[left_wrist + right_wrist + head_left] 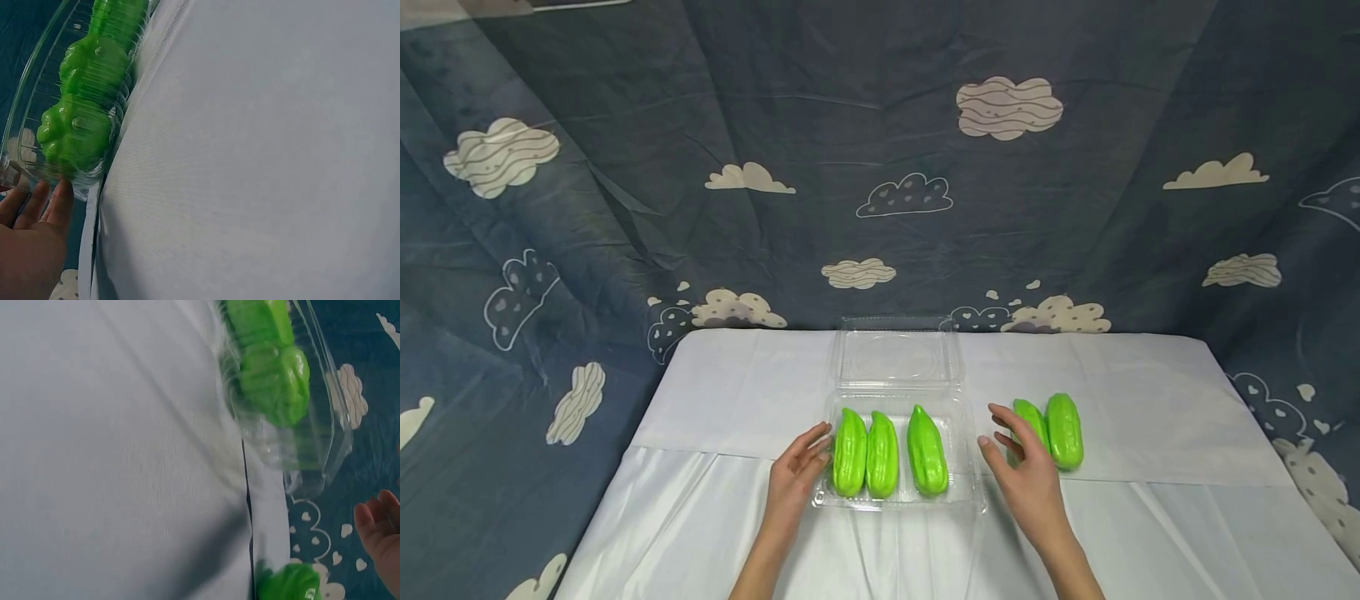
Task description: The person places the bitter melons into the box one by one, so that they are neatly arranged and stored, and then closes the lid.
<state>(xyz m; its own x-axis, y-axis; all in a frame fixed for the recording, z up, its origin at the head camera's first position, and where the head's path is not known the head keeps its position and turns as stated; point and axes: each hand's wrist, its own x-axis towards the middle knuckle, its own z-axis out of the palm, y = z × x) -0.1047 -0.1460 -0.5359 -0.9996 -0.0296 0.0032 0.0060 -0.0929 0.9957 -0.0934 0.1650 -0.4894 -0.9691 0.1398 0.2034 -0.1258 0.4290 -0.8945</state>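
A clear plastic clamshell box (961, 442) lies with its lid (897, 358) folded back, away from me. Three bright green, ridged gourds (928, 454) lie lengthwise in its base, two together at the left and one right of the middle. At the box's left side is my left hand (793, 483), its fingertips right at the wall in the left wrist view, fingers loosely bent around nothing. My right hand (1032, 487) hovers between the box and two more green gourds (1064, 432), fingers spread and holding nothing. It partly hides the nearer of that pair.
White cloth (722, 517) covers the table, with a seam running across it. Behind stands a dark blue curtain (895, 242) with cloud prints, close behind the lid's far edge.
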